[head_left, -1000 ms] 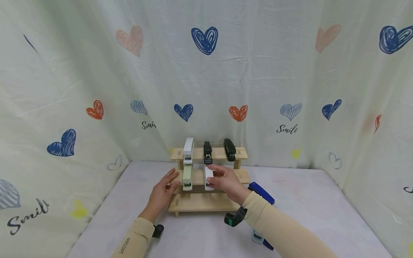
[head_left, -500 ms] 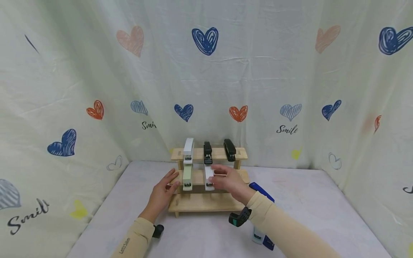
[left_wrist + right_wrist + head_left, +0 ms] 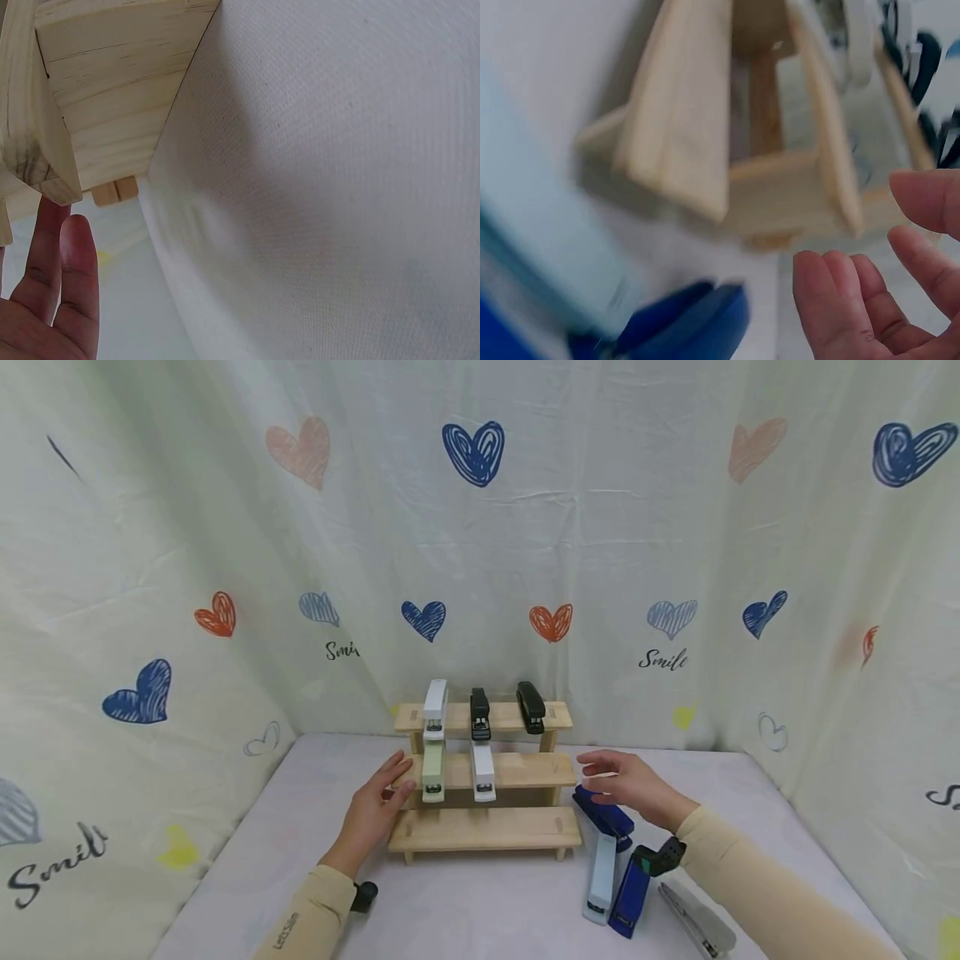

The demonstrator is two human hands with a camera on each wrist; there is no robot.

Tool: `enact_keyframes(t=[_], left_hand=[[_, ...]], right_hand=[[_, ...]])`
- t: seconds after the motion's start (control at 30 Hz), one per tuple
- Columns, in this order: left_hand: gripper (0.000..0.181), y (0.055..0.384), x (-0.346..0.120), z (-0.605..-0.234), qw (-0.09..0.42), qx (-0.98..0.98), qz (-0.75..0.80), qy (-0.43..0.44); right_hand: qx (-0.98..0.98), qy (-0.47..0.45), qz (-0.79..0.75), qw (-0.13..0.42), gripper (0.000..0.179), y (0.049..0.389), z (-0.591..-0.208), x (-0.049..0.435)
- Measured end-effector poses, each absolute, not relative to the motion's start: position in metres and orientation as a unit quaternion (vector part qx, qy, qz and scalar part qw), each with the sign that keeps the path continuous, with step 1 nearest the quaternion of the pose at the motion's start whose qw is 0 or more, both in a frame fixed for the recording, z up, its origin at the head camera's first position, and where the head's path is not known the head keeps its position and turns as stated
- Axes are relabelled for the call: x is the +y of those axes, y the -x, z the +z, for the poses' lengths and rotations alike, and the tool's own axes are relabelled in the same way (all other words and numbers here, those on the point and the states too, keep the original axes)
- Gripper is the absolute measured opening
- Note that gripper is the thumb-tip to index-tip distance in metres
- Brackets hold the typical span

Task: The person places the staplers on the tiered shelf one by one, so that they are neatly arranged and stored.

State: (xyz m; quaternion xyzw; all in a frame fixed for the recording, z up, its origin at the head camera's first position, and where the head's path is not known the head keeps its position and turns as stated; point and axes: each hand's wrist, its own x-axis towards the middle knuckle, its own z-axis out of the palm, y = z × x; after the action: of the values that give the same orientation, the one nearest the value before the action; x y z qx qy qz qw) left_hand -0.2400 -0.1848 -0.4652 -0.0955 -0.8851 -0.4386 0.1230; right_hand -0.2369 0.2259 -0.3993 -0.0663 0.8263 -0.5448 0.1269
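Note:
My left hand (image 3: 375,814) rests on the left end of a three-step wooden rack (image 3: 483,829), its fingers touching the middle board's end (image 3: 56,150) in the left wrist view. Holding nothing, my right hand (image 3: 633,785) hovers right of the rack with fingers spread, above a dark blue stapler (image 3: 606,817). The middle step bears a pale green stapler (image 3: 433,768) and a white stapler (image 3: 483,768). Along the top step stand another white stapler (image 3: 435,700), a black stapler (image 3: 480,710) and a second black stapler (image 3: 531,703).
On the table (image 3: 465,910), right of the rack, lie a light blue stapler (image 3: 601,872), another dark blue stapler (image 3: 630,893) and a grey stapler (image 3: 697,918) on its side. A heart-printed curtain (image 3: 525,527) hangs behind and at both sides.
My right hand has left the white stapler on the middle step and moved right, over the loose staplers. That stapler stays on the step; my left hand keeps its place.

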Motion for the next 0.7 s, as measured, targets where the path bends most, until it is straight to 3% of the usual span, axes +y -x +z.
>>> enact_keyframes(t=[0.27, 0.7], left_hand=[[0.048, 0.24, -0.184, -0.465, 0.13, -0.888, -0.432, 0.092], [0.05, 0.239, -0.185, -0.465, 0.118, -0.885, -0.441, 0.09]], right_hand=[[0.878, 0.012, -0.461, 0.13, 0.05, 0.232, -0.432, 0.27], [0.854, -0.015, -0.485, 0.187, 0.053, 0.239, -0.454, 0.273]])
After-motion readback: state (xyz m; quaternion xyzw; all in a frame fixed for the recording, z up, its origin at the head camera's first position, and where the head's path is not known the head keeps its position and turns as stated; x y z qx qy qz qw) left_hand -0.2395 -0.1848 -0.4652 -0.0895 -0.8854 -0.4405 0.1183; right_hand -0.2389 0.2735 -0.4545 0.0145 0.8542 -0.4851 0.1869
